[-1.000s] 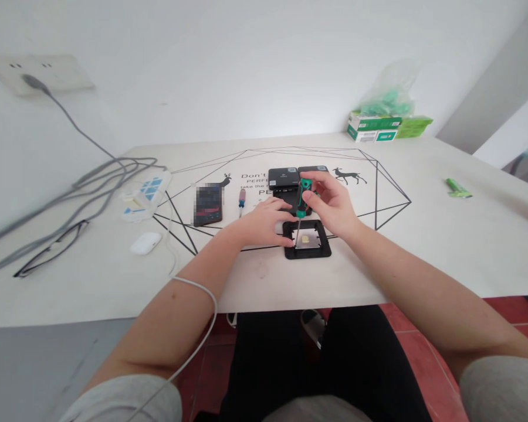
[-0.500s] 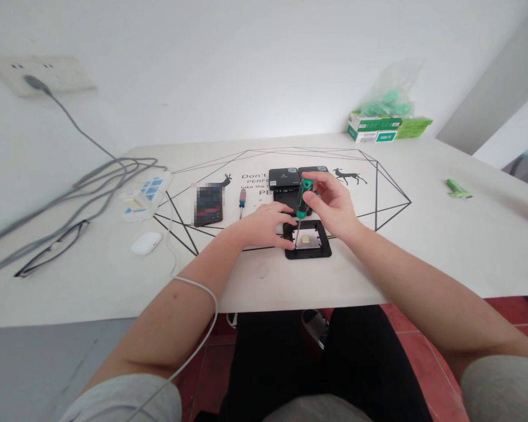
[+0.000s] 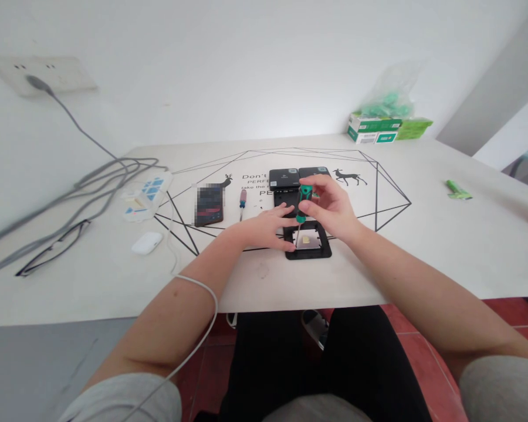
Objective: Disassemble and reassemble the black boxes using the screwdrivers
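A green and black screwdriver [image 3: 305,202] is gripped by its handle in my right hand [image 3: 332,206], tilted slightly. Its tip meets the left inner corner of a black square frame [image 3: 310,254], which lies flat and has a silver plate [image 3: 313,237] with a pale yellow patch inside. Beside that corner my left hand [image 3: 270,227] rests with fingers spread, its fingertips on the frame's left edge. Behind the hands, black boxes [image 3: 284,178] and a black open housing [image 3: 286,201] are partly hidden.
To the left lie a second screwdriver [image 3: 243,199], a phone [image 3: 209,205], a white case [image 3: 146,242], glasses [image 3: 53,249], a plastic organiser [image 3: 145,196] and grey cables [image 3: 110,170]. Green-white boxes [image 3: 374,124] stand at the back right, a green item [image 3: 457,190] farther right.
My left fingers have spread farther apart. The screwdriver handle and my right hand have dropped slightly, while the tip remains at the frame's left corner.
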Action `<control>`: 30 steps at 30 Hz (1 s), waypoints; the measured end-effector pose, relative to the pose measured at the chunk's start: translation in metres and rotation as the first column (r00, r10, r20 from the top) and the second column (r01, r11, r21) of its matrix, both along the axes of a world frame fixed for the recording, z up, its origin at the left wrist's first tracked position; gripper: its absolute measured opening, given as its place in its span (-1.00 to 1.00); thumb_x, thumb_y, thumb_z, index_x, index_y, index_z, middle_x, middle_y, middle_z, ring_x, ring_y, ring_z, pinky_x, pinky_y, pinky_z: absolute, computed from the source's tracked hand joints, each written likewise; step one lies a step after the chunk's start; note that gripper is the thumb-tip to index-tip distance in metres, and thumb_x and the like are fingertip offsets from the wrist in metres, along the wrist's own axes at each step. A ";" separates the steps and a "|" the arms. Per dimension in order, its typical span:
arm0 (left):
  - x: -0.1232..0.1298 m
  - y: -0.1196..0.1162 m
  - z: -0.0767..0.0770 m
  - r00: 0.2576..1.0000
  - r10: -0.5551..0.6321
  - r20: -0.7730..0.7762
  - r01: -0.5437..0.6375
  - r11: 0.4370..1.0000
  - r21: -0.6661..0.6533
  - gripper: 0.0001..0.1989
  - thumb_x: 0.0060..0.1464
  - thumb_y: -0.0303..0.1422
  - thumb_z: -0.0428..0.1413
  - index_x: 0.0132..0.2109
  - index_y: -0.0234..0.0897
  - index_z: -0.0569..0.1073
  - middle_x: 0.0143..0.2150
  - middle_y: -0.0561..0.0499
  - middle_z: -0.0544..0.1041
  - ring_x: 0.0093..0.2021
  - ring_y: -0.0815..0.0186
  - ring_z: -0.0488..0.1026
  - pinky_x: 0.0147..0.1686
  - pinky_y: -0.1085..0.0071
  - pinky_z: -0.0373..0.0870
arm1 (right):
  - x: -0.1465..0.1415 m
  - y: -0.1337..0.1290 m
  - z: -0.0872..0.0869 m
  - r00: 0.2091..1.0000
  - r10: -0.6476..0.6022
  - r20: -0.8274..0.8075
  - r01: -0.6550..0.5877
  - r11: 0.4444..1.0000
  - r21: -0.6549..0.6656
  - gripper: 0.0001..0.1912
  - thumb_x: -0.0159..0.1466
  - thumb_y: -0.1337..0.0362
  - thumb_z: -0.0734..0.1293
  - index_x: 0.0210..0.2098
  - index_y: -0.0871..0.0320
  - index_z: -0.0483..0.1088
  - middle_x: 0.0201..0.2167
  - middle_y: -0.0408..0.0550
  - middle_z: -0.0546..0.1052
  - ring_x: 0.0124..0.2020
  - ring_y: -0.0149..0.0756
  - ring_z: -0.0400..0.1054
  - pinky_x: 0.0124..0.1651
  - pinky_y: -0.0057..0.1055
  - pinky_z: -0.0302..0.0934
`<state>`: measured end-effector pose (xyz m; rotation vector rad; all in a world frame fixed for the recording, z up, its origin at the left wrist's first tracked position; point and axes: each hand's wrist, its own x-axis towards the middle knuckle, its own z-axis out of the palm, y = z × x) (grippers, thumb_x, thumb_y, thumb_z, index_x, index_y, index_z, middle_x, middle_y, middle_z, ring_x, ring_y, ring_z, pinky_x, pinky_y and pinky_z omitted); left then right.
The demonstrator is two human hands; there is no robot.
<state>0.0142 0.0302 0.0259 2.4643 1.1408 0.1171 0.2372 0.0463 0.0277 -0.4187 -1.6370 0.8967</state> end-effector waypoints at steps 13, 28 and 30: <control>0.003 0.006 0.001 0.999 -0.041 -0.012 0.041 0.999 -0.024 -0.11 0.13 0.12 0.28 0.50 -0.06 0.27 0.58 -0.13 0.16 0.54 -0.21 0.09 0.49 -0.10 0.07 | 0.008 -0.008 0.017 0.884 0.451 -0.122 -0.462 0.810 -0.360 -0.72 0.34 0.06 0.50 -0.02 -0.03 0.52 -0.06 -0.12 0.64 -0.12 -0.31 0.59 -0.10 -0.30 0.57; 0.005 0.001 0.005 0.994 0.023 -0.105 -0.030 0.998 -0.063 0.08 0.13 0.22 0.23 0.60 -0.13 0.05 0.66 -0.22 -0.07 0.63 -0.21 -0.14 0.54 -0.14 -0.13 | 0.008 -0.001 0.019 0.958 0.193 -0.213 -0.270 0.858 -0.437 -0.67 0.18 0.04 0.62 -0.25 0.02 0.48 -0.33 -0.22 0.48 -0.39 -0.43 0.35 -0.39 -0.49 0.38; 0.004 0.002 0.004 0.995 0.024 -0.102 -0.031 0.998 -0.063 0.08 0.13 0.22 0.23 0.61 -0.11 0.04 0.66 -0.21 -0.07 0.63 -0.21 -0.15 0.54 -0.14 -0.14 | 0.009 0.001 0.019 0.950 0.207 -0.232 -0.295 0.839 -0.458 -0.68 0.19 0.05 0.61 -0.23 0.02 0.50 -0.31 -0.22 0.52 -0.36 -0.43 0.41 -0.34 -0.48 0.41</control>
